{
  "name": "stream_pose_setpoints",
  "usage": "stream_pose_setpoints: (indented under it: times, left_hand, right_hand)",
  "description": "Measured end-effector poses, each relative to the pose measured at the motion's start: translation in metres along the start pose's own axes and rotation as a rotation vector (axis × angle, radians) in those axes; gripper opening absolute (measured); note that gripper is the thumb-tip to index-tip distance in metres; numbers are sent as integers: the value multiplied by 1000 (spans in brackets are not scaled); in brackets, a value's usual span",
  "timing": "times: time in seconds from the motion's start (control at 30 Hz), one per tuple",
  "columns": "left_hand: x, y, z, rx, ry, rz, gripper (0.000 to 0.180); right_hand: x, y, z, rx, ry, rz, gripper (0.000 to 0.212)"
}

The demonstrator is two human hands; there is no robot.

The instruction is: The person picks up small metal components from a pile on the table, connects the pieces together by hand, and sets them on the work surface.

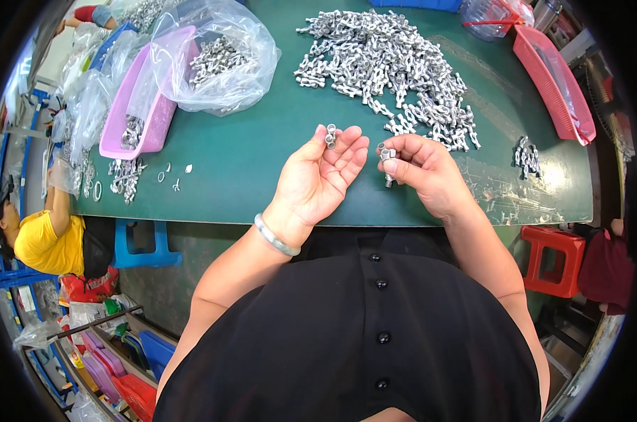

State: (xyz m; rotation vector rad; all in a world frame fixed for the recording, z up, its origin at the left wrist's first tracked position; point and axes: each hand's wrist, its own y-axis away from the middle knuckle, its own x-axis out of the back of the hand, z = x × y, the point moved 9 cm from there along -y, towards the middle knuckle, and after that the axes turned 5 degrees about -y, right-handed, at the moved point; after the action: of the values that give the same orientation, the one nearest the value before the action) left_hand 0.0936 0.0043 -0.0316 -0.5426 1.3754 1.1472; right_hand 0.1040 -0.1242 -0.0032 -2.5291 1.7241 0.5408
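My left hand [315,179] is turned palm up over the near part of the green table [241,169]. A small silver metal fitting [330,136] with ring-shaped ends is held between its thumb and fingers, the other fingers loosely spread. Just to the right, my right hand [431,172] pinches another silver metal fitting [387,163] upright between thumb and fingertips; I cannot tell whether it is one piece or more. The two fittings are apart. Beyond my hands lies a large heap of similar silver fittings [392,63], its near edge close to my right hand.
A clear plastic bag [262,77] of metal parts and a pink basket [163,126] are at left, with loose pieces nearby. A small fitting cluster [526,157] and a red basket [578,116] stand right. A person in yellow [47,243] works at far left. Stools flank me.
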Motion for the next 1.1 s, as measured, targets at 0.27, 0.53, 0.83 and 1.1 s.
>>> stream_pose_setpoints:
  times: [0.27,0.53,0.83,1.1]
  left_hand:
    - [3,0,0,-3,61,28,25]
    - [-2,1,14,-80,-47,1,27]
    - [-93,46,220,-1338,-1253,262,23]
    - [-116,39,114,-1400,-2027,70,36]
  right_hand:
    - [-1,2,-1,-4,4,-5,22]
    - [-1,3,-1,8,-24,-13,19]
    - [-6,7,-15,207,-41,-71,25]
    - [-6,24,-52,725,369,-19,28]
